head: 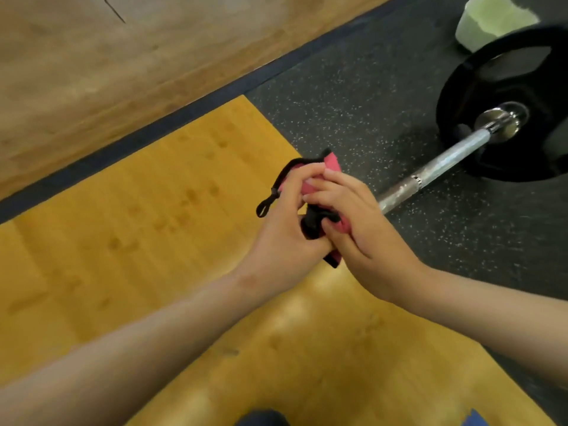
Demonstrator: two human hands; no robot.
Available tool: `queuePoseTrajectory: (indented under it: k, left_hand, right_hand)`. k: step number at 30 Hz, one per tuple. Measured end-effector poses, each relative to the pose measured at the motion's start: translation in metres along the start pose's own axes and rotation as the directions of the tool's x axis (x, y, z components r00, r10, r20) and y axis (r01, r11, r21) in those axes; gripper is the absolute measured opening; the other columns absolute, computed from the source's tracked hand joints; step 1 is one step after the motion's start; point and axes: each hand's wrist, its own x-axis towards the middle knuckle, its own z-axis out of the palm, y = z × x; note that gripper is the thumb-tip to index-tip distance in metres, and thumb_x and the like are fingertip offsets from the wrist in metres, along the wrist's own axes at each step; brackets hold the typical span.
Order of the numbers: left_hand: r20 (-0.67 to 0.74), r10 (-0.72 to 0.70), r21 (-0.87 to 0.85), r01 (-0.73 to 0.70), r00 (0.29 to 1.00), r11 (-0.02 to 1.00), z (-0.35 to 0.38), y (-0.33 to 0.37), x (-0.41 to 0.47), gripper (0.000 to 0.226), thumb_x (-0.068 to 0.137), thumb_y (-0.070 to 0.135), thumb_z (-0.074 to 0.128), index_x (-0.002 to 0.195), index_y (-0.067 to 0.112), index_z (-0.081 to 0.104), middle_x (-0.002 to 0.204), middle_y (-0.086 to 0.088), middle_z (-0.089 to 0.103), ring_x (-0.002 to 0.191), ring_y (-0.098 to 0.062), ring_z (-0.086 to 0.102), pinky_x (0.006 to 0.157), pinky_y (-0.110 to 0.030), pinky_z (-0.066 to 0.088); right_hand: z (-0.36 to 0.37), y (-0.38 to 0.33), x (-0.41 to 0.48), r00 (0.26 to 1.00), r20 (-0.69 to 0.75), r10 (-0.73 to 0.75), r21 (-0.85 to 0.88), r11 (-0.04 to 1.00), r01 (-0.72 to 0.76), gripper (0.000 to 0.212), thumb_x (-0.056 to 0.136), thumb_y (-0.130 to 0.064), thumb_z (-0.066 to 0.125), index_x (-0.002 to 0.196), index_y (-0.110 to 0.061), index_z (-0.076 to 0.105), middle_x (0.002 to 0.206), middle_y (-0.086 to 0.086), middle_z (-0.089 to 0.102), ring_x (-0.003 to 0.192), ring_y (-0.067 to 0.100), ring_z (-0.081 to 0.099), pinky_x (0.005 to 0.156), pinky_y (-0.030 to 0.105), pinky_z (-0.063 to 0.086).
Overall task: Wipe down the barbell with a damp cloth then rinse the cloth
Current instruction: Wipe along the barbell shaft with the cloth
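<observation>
The left hand (285,216) and the right hand (359,222) meet in the air over the yellow wooden platform (153,226), both with fingers (304,176) curled tight round a bunched pink cloth (332,162) edged in black, a black loop hanging from its left side. The barbell (445,161) lies on the speckled black rubber floor (353,103), its shaft running from behind the right hand up to a black weight plate (461,87) at the right. A pale green container (491,20) stands beyond the plate.
</observation>
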Motion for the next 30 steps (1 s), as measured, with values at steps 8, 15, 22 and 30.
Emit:
queuePoseTrajectory:
  k: [8,15,22,30]
  left_hand:
    - [0.149,0.063,0.345,-0.112,0.987,0.932,0.024,-0.066,0.012,0.078,0.074,0.020,0.071,0.143,0.027,0.033,0.115,0.004,0.062,0.106,-0.010,0.060,0.091,-0.021,0.047]
    - [-0.089,-0.069,0.906,0.110,0.994,0.408,0.040,-0.072,0.000,0.083,0.084,0.039,0.058,0.148,0.025,0.006,0.107,0.005,0.063,0.096,-0.020,0.061,0.067,-0.029,0.043]
    - [-0.301,-0.215,0.941,0.326,0.929,0.089,0.040,-0.069,-0.011,0.025,0.092,0.035,0.048,0.095,0.024,0.026,0.087,0.001,0.059,0.084,-0.026,0.061,0.044,-0.029,0.016]
    - [-0.228,-0.153,0.951,0.254,0.962,0.178,0.033,-0.074,-0.013,0.026,0.090,0.042,0.052,0.088,0.024,0.033,0.065,0.005,0.030,0.072,-0.023,0.042,0.051,-0.031,0.024]
  right_hand:
    - [0.018,0.084,-0.027,0.979,-0.021,-0.205,-0.133,0.971,0.200,0.022,0.095,-0.012,0.045,0.097,0.002,0.062,0.129,0.015,0.057,0.131,0.028,0.041,0.108,0.044,0.035]
    - [0.034,0.089,-0.028,0.948,-0.057,-0.314,-0.291,0.913,0.285,0.026,0.093,-0.014,0.042,0.091,-0.001,0.064,0.106,0.012,0.067,0.107,0.030,0.058,0.095,0.039,0.042]
    - [0.038,0.096,-0.010,0.927,0.023,-0.373,-0.456,0.822,0.342,0.025,0.091,-0.017,0.045,0.093,-0.005,0.067,0.085,0.006,0.066,0.083,0.030,0.061,0.077,0.041,0.044]
    - [-0.027,0.151,-0.007,0.982,-0.056,-0.180,-0.549,0.827,0.120,0.033,0.097,-0.023,0.035,0.081,-0.005,0.058,0.078,0.004,0.056,0.076,0.024,0.048,0.073,0.030,0.031]
